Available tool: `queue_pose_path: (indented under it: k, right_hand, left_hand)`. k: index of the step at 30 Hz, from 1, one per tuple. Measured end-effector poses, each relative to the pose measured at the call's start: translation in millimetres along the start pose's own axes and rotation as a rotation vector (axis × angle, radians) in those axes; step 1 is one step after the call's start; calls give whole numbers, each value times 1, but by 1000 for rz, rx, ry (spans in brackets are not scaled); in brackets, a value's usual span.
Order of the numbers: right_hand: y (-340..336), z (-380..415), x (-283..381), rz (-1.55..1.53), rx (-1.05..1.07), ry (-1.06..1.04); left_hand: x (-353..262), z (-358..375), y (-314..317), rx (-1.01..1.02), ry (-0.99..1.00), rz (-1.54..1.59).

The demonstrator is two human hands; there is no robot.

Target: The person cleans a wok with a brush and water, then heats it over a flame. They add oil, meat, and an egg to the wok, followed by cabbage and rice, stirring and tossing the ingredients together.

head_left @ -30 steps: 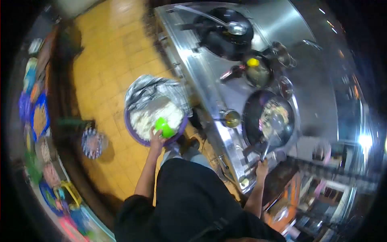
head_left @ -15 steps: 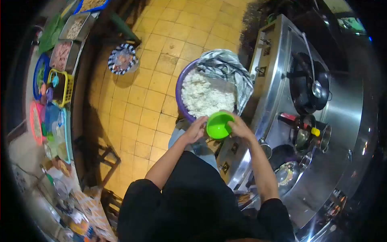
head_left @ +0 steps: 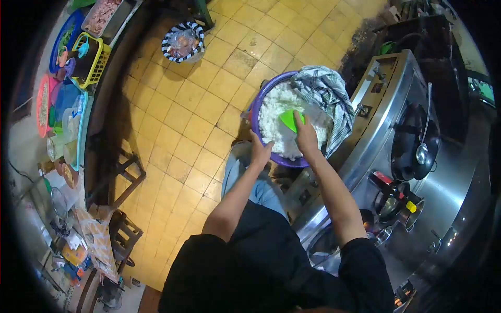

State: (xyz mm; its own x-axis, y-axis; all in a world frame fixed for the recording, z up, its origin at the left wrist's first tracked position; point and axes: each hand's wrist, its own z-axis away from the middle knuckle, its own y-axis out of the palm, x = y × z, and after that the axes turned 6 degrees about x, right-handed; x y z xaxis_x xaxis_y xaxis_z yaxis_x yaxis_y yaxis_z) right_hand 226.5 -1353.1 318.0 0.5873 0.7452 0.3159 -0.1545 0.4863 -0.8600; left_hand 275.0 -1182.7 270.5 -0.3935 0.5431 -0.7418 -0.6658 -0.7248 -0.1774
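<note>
No readable text, label, brand, number or sign anywhere. Nothing legible on the green bowl [head_left: 290, 119] under the fingers [head_left: 299, 121] of the right hand [head_left: 306, 138], nor on the purple basin [head_left: 257, 112] touched by the left hand [head_left: 260, 153]. Red-capped bottle [head_left: 387, 186] on the steel stove [head_left: 386, 99], well right of the fingers, too blurred to read.

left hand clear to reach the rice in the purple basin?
Probably yes. The left hand rests at the near rim of the purple basin, the rice lies uncovered just beyond; the checked cloth drapes only the far side.
</note>
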Motion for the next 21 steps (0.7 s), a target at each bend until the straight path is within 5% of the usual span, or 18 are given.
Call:
queue_pose_path:
  k: [5, 7, 8, 10, 12, 14, 18, 21]
  right_hand:
    - [34, 53, -66, -142, 165, 140]
    - [50, 60, -93, -601, -102, 117]
    - [49, 51, -100, -831, 30, 384]
    - [19, 33, -80, -560, -223, 162]
    - [-19, 1, -32, -629, -314, 230]
    - [-22, -24, -12, -240, -610, 147]
    - [6, -48, -2, 41, -485, 13]
    - [-3, -38, 3, 41, -82, 31]
  left_hand:
    - [5, -3, 2, 61, 14, -46]
    - [5, -5, 1, 83, 28, 14]
    - [8, -3, 2, 102, 30, 70]
    - [13, -5, 8, 102, 49, 87]
    - [15, -8, 8, 144, -16, 149]
    - [13, -7, 9, 152, -28, 160]
    - [-6, -6, 9, 153, -205, -48]
    - [-4, -4, 5, 168, -124, 11]
